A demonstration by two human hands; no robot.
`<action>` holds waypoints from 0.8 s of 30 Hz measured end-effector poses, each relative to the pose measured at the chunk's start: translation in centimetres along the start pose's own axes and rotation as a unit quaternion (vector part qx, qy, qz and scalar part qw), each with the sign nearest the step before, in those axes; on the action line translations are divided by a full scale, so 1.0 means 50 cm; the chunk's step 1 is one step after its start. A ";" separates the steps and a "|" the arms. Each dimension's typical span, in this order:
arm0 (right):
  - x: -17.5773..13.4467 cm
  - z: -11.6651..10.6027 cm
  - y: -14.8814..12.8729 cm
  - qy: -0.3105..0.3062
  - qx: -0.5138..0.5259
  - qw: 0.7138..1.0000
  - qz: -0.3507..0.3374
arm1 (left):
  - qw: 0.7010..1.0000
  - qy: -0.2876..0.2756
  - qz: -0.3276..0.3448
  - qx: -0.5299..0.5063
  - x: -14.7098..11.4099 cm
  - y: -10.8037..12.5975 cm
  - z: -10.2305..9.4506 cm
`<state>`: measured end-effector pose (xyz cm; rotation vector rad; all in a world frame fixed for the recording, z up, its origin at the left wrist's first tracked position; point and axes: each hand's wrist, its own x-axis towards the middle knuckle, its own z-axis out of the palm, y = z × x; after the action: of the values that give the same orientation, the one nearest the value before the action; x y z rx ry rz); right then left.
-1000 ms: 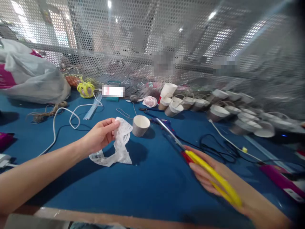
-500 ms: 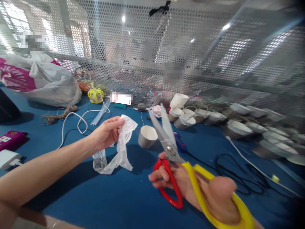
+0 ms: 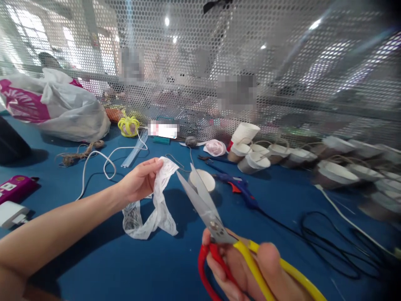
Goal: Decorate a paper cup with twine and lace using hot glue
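Note:
Between the thumb and fingers of my left hand (image 3: 142, 179) is one end of a white lace ribbon (image 3: 159, 205); the rest hangs down in a loop onto the blue table. My right hand (image 3: 238, 263) grips a pair of scissors (image 3: 203, 205) with one red and one yellow handle. Their blades are parted and point up and left towards the lace, apart from it. Behind the blades stands a paper cup (image 3: 203, 180) with a grey outside, partly covered by them. A blue glue gun (image 3: 239, 186) lies right of the cup.
Several grey-wrapped cups (image 3: 335, 172) with cord handles line the right side. A black cable (image 3: 313, 238) coils at right. Further back are a pink ribbon roll (image 3: 215, 147), a phone (image 3: 163, 129), glue sticks (image 3: 134, 151) and a plastic bag (image 3: 72, 110) against the perforated metal screen (image 3: 188, 54).
The scissors have swung left, bringing their tips nearer the lace and across the cup. The left hand keeps its hold on the lace. The camera view has shifted slightly.

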<state>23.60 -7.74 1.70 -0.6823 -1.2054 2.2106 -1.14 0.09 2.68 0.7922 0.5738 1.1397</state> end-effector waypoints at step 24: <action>-0.002 -0.005 0.007 0.010 0.008 1.000 0.027 | 1.000 -0.010 0.003 0.009 0.001 -0.001 -0.010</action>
<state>23.77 -7.81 1.30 -0.7363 -1.1704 2.2498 -1.47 0.25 2.35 0.8191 0.5661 1.1320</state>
